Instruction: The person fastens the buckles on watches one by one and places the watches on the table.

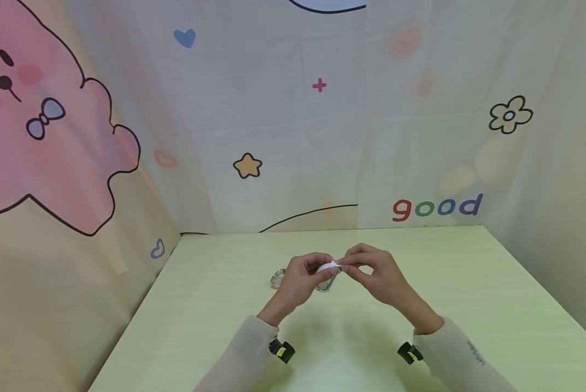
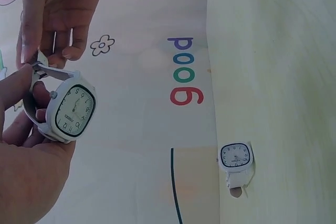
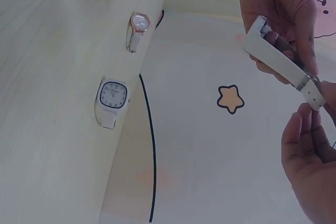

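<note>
A white wristwatch (image 2: 75, 111) with a rounded-square dial is held up between the two hands, its strap bent into a loop. My left hand (image 1: 298, 280) grips the strap, with fingers inside the loop and the thumb near the buckle. From the other side, my right hand (image 1: 378, 275) pinches the strap's free end beside the buckle (image 3: 303, 82). In the right wrist view the white strap (image 3: 278, 56) shows edge-on, the dial turned away.
On the table (image 1: 214, 310) lie a second white square watch (image 3: 113, 96) and a smaller watch with a rose-gold case (image 3: 140, 23). In the head view a watch (image 1: 276, 279) is partly hidden behind the left hand. A printed curtain (image 1: 283, 125) hangs behind the table.
</note>
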Available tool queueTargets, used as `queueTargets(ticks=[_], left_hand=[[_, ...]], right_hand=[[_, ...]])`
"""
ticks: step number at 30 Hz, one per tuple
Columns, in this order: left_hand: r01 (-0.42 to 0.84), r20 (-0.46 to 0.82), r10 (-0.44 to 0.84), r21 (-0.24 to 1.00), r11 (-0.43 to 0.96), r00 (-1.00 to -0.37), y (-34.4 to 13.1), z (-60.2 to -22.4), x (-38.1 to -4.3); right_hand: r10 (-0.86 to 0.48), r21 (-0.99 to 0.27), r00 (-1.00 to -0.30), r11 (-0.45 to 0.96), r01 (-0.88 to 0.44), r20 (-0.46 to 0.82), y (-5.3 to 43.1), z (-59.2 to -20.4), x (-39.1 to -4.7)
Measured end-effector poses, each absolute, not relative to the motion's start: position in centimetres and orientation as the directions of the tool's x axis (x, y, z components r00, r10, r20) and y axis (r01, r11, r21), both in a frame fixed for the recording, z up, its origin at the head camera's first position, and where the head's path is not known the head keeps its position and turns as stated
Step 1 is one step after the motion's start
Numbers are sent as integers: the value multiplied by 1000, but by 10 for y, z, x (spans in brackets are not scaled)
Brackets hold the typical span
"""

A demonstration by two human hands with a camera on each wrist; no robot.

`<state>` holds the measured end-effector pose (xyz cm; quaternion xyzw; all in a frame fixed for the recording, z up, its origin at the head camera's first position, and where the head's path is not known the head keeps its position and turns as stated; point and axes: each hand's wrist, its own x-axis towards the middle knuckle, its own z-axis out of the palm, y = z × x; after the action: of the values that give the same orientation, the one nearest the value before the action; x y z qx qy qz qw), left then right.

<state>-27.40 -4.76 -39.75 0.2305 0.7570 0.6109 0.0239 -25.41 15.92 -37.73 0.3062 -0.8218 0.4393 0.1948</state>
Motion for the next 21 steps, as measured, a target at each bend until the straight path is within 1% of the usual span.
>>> queueTargets(ticks=[3, 7, 15, 21], left_hand=[[322, 254, 373, 937, 132, -892, -48, -398, -274], [342, 284, 358, 933, 111, -890, -49, -396, -273], [353, 301, 352, 931, 92, -886, -50, -392, -272], [336, 297, 345, 940, 60, -891, -50, -392, -271]], right_hand=[[-321, -624, -745, 408, -666, 585, 156, -378, -254], [-273, -648, -748, 378, -662, 605, 152, -378, -254], [-254, -611, -704, 359, -705, 663, 148, -374, -255], [-211, -629, -738, 405, -663, 641, 144, -377, -254]])
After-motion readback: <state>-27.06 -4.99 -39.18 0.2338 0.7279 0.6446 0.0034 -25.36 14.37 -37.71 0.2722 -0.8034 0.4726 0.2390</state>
